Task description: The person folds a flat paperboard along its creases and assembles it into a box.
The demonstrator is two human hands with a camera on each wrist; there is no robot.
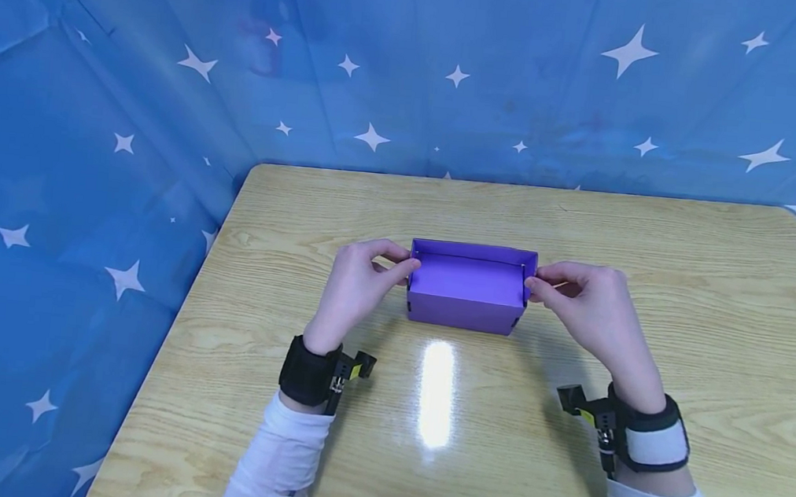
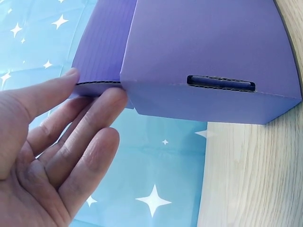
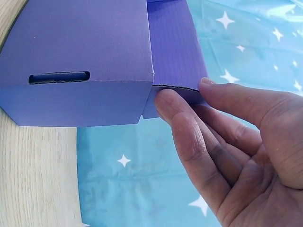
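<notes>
A purple cardboard box with an open top sits on the wooden table, its long side facing me. My left hand pinches the upper edge of its left end wall, thumb inside and fingers outside. At the opposite end, my right hand pinches the right wall's edge the same way. In the left wrist view, the left thumb and fingers meet at the corrugated edge, near a slot in the box. A matching slot shows in the right wrist view, beside the right hand.
The wooden table spreads around the box, with a bright light reflection in front of it. A blue cloth with white stars hangs behind the table and down its left side. Both wrists wear black straps with small cameras.
</notes>
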